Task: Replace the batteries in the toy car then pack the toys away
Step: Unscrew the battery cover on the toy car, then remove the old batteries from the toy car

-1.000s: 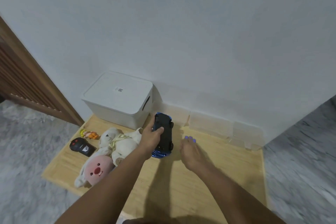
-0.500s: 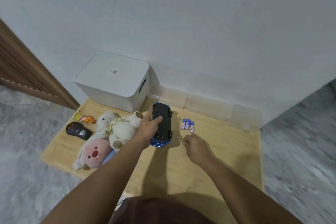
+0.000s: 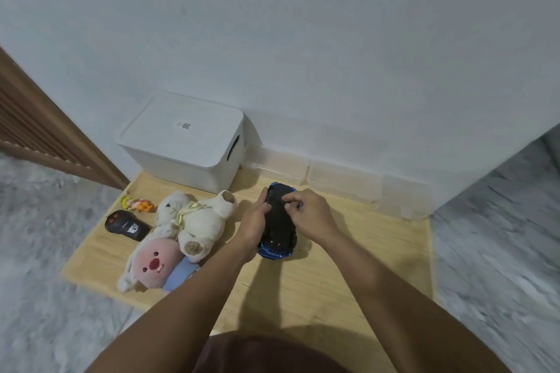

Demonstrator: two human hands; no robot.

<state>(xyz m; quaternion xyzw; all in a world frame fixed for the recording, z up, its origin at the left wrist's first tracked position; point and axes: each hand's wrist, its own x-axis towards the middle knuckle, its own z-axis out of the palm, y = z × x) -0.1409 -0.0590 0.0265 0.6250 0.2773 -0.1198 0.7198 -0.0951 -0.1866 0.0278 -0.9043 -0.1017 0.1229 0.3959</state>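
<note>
We see a blue plastic toy car (image 3: 277,225) turned upside down, its black underside facing up, resting on a pale wooden mat (image 3: 348,266) laid over a grey marbled floor (image 3: 45,297). The left hand (image 3: 253,225) wraps the car's left flank, fingers curled over the black chassis and clamped on it. The right hand (image 3: 309,215) sits on top of the car toward its far end, thumb and forefinger pinched together against the underside; we cannot tell whether anything is held between them. A small bit of purple shows just behind the right fingers, too hidden to name.

To the left of the car lie a cream plush bear (image 3: 197,218) and, nearer to us, a pink-faced plush animal (image 3: 151,263), the two touching. Further left is a black handheld remote control (image 3: 125,225), and just beyond it a small orange and yellow figurine (image 3: 138,203). At the far left edge of the mat, against the white wall (image 3: 303,39), stands a white plastic storage box (image 3: 185,142) with its lid on. A wooden slatted door (image 3: 39,130) fills the far left.
</note>
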